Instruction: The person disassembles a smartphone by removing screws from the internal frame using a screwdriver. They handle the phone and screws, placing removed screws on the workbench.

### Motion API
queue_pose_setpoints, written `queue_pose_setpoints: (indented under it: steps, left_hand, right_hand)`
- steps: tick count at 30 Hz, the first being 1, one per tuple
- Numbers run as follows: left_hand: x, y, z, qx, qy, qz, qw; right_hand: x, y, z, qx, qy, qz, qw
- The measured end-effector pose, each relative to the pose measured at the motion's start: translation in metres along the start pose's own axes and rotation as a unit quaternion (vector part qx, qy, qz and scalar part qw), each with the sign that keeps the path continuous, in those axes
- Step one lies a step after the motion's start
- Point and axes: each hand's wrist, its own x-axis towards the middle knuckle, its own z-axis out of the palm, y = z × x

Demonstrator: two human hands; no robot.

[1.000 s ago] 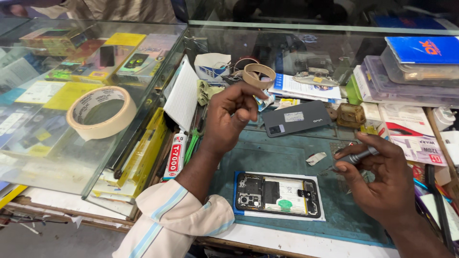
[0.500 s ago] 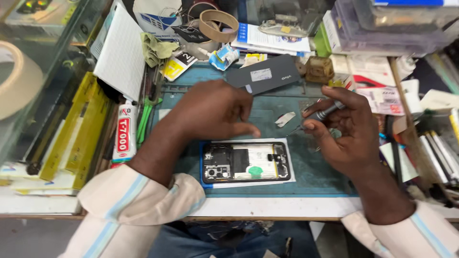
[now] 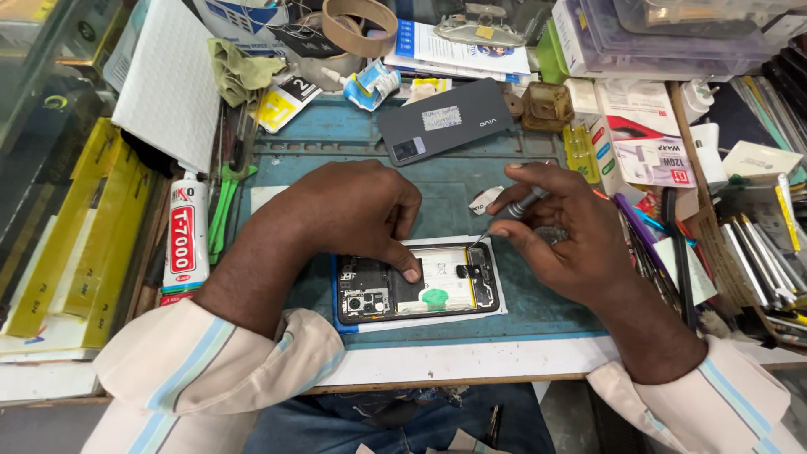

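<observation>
Left hand [image 3: 349, 210] steadying opened phone [image 3: 418, 288], right hand [image 3: 561, 229] gripping screwdriver [image 3: 514, 210]

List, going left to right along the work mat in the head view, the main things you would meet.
Glue tube → green pliers → left hand → opened phone → screwdriver → right hand.

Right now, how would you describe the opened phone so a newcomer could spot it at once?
Start at the blue mat on the bench. Near its front edge, on a white sheet, lies the opened phone, pressed by the left hand while the right hand brings a screwdriver to it. Unlike the grey back cover behind, its insides show.
</observation>
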Motion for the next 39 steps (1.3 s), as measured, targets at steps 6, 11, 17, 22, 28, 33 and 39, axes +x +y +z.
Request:
queue_pose_setpoints:
  steps: [6, 11, 17, 22, 28, 33, 39]
  left_hand:
    - [-0.001, 0.000, 0.000, -0.002, -0.003, -0.005, 1.000]
    - [-0.004, 0.017, -0.008, 0.012, 0.008, -0.004, 1.000]
    - [-0.004, 0.056, 0.004, 0.137, -0.021, -0.025, 0.990]
    - [-0.004, 0.060, 0.008, 0.141, -0.035, -0.047, 0.988]
    - [-0.001, 0.056, 0.013, 0.131, 0.000, -0.011, 0.991]
    - [-0.003, 0.054, 0.015, 0.111, -0.001, -0.009, 0.994]
    - [-0.004, 0.056, 0.011, 0.105, -0.010, -0.017, 0.994]
  right_hand:
    - [0.002, 0.000, 0.001, -0.010, -0.003, -0.004, 1.000]
    - [0.000, 0.001, -0.004, 0.005, 0.025, -0.033, 0.999]
    - [-0.003, 0.009, -0.016, 0.000, 0.052, -0.029, 0.998]
    - [-0.004, 0.010, -0.016, -0.010, 0.047, -0.037, 0.998]
    - [-0.005, 0.007, -0.019, 0.011, 0.066, -0.040, 0.997]
    - [-0.008, 0.007, -0.018, 0.018, 0.071, -0.046, 0.996]
    - [-0.008, 0.008, -0.020, 0.001, 0.067, -0.068, 0.995]
